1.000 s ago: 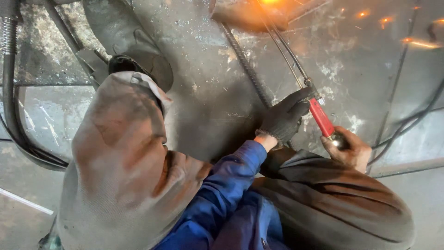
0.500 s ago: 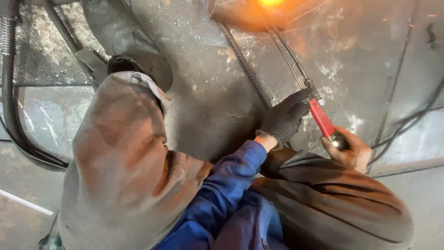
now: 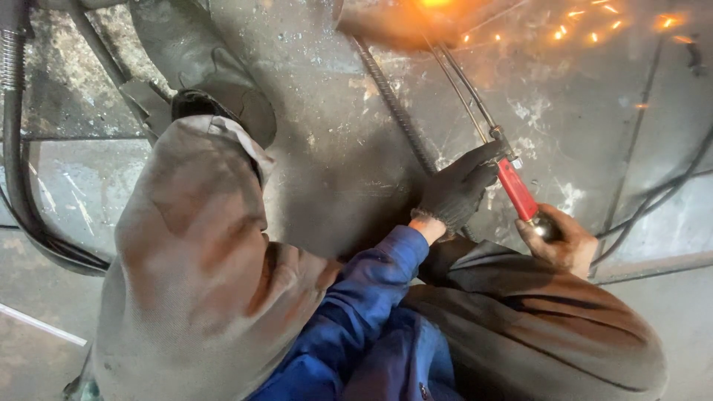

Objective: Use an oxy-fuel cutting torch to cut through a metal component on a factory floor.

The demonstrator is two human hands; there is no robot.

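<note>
In the head view, sparks are now scattering to the upper right, where half a second ago only the glow at the top edge was showing; the hands are keeping their places. The left hand, gloved, is closing around the front of the torch, by its thin tubes. The right hand, bare, is gripping the rear end. A rebar is lying just left of the tubes. Hoses are edging the left side; bare floor is lying open to the right.
</note>
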